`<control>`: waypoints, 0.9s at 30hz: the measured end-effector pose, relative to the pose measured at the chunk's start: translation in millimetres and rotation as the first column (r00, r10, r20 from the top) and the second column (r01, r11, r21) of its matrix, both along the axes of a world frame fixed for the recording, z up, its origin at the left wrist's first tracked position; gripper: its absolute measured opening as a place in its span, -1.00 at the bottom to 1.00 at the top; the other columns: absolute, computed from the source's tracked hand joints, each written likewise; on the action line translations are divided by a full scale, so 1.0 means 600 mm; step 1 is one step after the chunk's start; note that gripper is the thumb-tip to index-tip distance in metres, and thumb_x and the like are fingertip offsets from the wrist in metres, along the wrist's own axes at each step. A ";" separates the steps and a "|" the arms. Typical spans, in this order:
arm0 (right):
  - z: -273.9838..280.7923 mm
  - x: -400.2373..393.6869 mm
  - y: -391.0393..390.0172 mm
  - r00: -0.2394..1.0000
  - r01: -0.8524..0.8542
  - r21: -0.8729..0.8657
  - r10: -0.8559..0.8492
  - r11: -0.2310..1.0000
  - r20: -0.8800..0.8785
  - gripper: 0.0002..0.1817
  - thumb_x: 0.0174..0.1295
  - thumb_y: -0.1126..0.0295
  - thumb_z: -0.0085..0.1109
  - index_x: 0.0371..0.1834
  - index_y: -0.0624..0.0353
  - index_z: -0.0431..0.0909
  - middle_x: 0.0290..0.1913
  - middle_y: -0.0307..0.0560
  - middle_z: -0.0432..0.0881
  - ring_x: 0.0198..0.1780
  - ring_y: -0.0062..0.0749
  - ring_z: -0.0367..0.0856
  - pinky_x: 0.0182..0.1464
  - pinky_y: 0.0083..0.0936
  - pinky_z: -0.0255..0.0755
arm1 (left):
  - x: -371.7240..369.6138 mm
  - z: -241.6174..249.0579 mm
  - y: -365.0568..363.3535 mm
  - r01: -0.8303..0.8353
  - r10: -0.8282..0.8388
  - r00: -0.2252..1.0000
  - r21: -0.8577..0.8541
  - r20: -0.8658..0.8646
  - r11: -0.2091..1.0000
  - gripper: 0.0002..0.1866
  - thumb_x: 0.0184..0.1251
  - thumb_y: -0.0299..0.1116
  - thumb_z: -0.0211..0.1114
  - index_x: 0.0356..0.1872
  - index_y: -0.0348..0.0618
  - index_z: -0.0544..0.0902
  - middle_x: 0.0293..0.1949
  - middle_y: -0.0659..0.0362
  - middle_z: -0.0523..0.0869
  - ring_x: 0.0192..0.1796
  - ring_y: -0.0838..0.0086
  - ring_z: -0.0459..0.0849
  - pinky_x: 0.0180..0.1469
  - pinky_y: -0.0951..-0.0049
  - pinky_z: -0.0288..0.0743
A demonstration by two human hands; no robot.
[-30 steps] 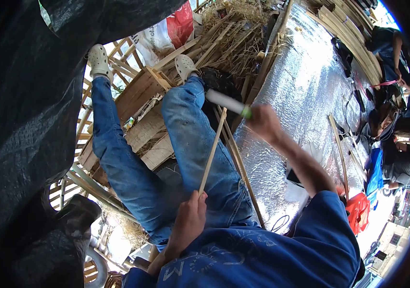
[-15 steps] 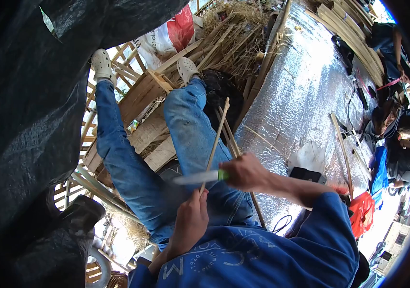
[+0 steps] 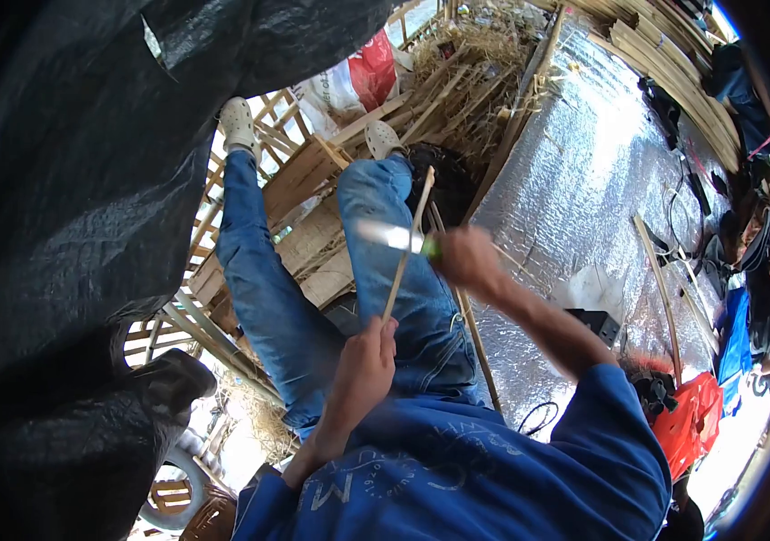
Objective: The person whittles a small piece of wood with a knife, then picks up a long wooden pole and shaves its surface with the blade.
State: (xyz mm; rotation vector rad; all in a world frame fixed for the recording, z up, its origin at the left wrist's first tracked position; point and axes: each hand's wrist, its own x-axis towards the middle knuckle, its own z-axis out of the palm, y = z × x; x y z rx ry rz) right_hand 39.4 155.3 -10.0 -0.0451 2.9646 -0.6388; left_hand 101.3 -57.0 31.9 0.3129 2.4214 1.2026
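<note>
My left hand (image 3: 365, 365) is closed round the lower end of a thin bamboo stick (image 3: 400, 270), which slants up over my right thigh. In my right hand (image 3: 473, 263) is a knife (image 3: 391, 235) with a green handle, its handle mostly hidden by my fingers. The blade, smeared by motion, crosses the stick at about its middle and points left. Below both hands are my legs in blue jeans (image 3: 263, 288).
A silver foil sheet (image 3: 574, 171) spreads to the right, with a dark box (image 3: 594, 326) and long strips on it. Wooden planks (image 3: 313, 252) and straw (image 3: 484, 54) lie around my feet. Black plastic sheeting (image 3: 69, 198) hangs at left; a red bag (image 3: 687, 419) is at right.
My right hand and the knife have moved up along the stick, away from my left hand. The left hand keeps its hold. The whole view has shifted somewhat.
</note>
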 end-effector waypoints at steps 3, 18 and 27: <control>0.013 0.063 -0.035 0.975 -0.223 -0.115 0.223 0.968 -0.018 -0.83 0.13 0.28 0.12 -0.32 0.06 0.66 -0.56 0.03 0.64 -0.45 -0.16 0.70 -0.37 -0.25 0.59 | 0.011 0.022 0.007 0.028 -0.028 0.999 -0.002 -0.015 1.000 -0.74 0.49 -0.33 -0.05 -0.25 -0.35 0.49 -0.56 -0.13 0.60 -0.43 -0.06 0.64 -0.41 0.10 0.45; 0.066 -0.047 0.105 0.845 0.386 -0.349 -0.479 0.854 -0.237 -0.63 0.10 0.24 0.18 -0.54 0.45 0.56 -0.55 0.44 0.51 -0.31 0.32 0.56 -0.22 -0.08 0.49 | 0.037 0.029 0.000 -0.084 0.004 0.935 0.211 0.355 0.974 -0.70 0.53 -0.24 -0.08 -0.16 -0.27 0.52 -0.58 0.23 0.51 -0.67 0.62 0.43 -0.58 0.57 0.28; 0.094 0.002 0.088 0.873 0.292 -0.473 -0.434 0.831 -0.224 -0.61 0.20 0.31 0.13 -0.64 0.45 0.43 -0.72 0.28 0.33 -0.66 0.14 0.26 -0.51 -0.16 0.23 | 0.018 0.032 -0.004 -0.072 -0.106 0.872 0.340 0.477 0.937 -0.66 0.57 -0.19 -0.17 -0.05 -0.25 0.46 -0.45 0.21 0.54 -0.68 0.71 0.44 -0.66 0.71 0.25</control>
